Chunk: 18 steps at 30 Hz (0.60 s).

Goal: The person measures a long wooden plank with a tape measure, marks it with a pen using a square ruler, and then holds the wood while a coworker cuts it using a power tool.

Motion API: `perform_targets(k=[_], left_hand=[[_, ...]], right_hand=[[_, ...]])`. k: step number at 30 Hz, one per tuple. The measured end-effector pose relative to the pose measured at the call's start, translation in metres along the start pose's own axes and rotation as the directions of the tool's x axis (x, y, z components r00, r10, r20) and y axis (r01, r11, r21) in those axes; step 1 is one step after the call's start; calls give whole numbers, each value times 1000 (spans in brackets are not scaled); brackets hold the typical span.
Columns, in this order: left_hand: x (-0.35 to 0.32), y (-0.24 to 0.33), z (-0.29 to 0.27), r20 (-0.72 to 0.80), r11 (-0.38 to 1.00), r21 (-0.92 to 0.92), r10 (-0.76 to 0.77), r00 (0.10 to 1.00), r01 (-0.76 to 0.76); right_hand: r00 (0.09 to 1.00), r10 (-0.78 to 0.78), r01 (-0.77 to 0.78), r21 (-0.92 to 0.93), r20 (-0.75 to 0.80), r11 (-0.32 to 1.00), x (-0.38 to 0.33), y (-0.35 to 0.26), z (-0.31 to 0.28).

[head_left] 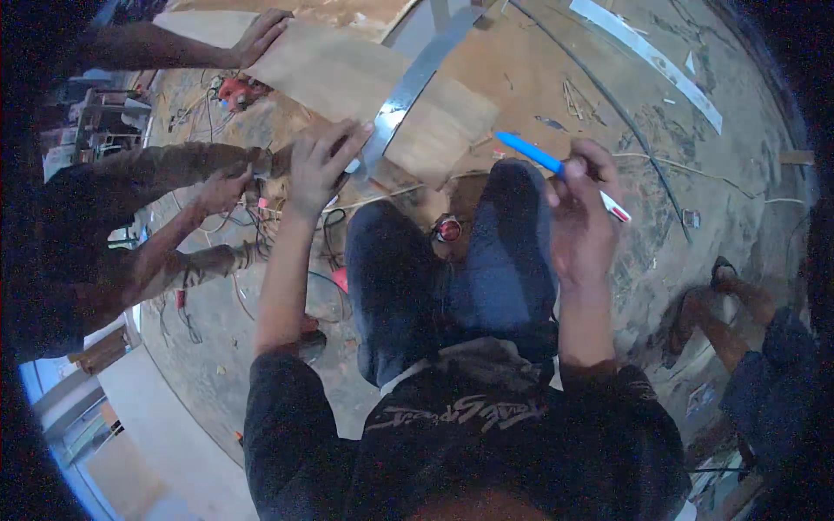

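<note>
A long shiny metal strip (pixel 419 80), like a straightedge, lies across a pale wooden board (pixel 326 74) in front of my knees. My left hand (pixel 320 169) grips the strip's near end, its fingers bent over the edge by a small white piece; the thumb's hold is partly hidden. Raised above my right knee, my right hand (pixel 587 213) is shut on a blue and white pen (pixel 532 154). The pen's blue end points toward the board, and its red-marked end sticks out behind the fingers. It does not touch the board.
At the left, a co-worker's hand (pixel 261 39) rests on the board; their other hand (pixel 226 191) is lower down. A red tool (pixel 241 91) and cables lie nearby. A round red object (pixel 448 229) sits between my knees. Another pale strip (pixel 651 61) lies far right, near a person's legs (pixel 717 321).
</note>
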<state>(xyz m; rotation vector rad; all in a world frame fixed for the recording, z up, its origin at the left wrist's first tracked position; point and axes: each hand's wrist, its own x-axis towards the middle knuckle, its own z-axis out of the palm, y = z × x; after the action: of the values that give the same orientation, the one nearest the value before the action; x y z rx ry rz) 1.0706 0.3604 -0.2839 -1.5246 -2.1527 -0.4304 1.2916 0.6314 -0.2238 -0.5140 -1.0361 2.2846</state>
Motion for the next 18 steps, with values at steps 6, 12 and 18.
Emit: perform_targets(k=[6, 12, 18], left_hand=[[21, -6, -5, 325, 999, -36, -9, 946, 21], [36, 0, -14, 490, 993, 106, -4, 872, -55], [37, -3, -19, 514, 998, 52, -11, 858, -19]], right_hand=[[979, 142, -143, -3, 147, 990, 14, 2, -17], [961, 85, -45, -157, 262, 987, 30, 14, -10], [918, -240, 346, -342, 316, 874, 50, 56, 21]])
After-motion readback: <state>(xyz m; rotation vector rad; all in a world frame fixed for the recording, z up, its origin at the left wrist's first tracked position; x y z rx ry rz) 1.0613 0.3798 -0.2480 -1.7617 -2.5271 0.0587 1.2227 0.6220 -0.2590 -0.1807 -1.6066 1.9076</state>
